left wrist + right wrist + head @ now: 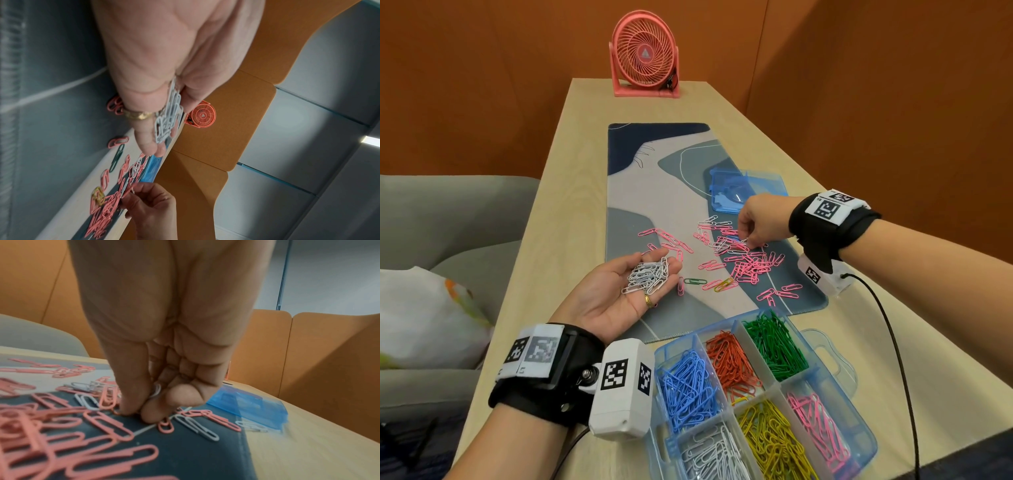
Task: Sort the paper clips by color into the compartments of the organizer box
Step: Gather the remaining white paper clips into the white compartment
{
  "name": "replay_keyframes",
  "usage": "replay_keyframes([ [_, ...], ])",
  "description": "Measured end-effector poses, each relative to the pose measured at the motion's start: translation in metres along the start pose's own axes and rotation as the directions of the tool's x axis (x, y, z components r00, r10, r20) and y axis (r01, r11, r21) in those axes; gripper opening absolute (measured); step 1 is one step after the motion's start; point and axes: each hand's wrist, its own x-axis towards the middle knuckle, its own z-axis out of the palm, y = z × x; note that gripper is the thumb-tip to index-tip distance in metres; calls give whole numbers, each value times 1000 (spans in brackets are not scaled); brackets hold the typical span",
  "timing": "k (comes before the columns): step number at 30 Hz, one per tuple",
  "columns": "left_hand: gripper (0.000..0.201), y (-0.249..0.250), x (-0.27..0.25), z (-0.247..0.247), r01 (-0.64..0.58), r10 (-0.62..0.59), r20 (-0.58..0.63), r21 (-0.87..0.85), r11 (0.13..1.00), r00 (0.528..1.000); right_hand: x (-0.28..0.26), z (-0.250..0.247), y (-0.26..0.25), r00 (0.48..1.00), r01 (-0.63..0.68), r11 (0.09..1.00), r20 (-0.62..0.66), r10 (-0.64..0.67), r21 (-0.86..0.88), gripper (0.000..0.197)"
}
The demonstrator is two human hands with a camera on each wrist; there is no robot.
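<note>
Picking: my right hand [756,221] was down on the loose pile [743,255], thumb and fingertips [152,412] pinched together on a white clip [156,390].
Left hand: my left hand [616,291] lay palm up, fingers relaxed, cupping a bunch of white clips [647,275] just left of the pile.
Pile: mostly pink clips, a few white among them, on the desk mat [654,192]; one green clip [695,281] and one yellow clip [724,284] lay at its near edge.
Key relation: the cupped palm sat near and to the left of my pinching hand, so I judged the hand-off short.
Organizer box [859,431]: nearest me, right of my left wrist; its white compartment [712,452] was the near-left one, closer to my left hand.
Lid [743,190]: beyond the pile.
</note>
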Motion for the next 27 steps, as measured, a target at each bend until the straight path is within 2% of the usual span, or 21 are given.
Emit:
replay_keyframes([
  [10, 36, 0, 2, -1, 3, -3, -2, -3, 1000, 1000, -2, 3, 3, 1000, 4, 999, -9, -3, 41, 14],
  [14, 36, 0, 2, -1, 13, -13, -9, 3, 1000, 1000, -5, -6, 2, 995, 20, 995, -99, -11, 93, 16],
  [17, 36, 0, 2, 0, 22, -22, -19, 11, 1000, 1000, -12, -20, -19, 981, 129, 983, -158, -108, 127, 15],
  [22, 37, 1, 2, 0, 31, -31, -27, -12, 999, 999, -28, -33, -85, 924, 382, 917, -65, -376, 119, 10],
  [24, 36, 2, 1, -1, 26, -27, -21, -29, 999, 999, -27, -31, -103, 900, 436, 897, -54, -433, 70, 13],
  [27, 38, 2, 1, -2, 21, -22, -6, -55, 998, 1000, -24, -25, -118, 890, 456, 888, -39, -455, 65, 16],
])
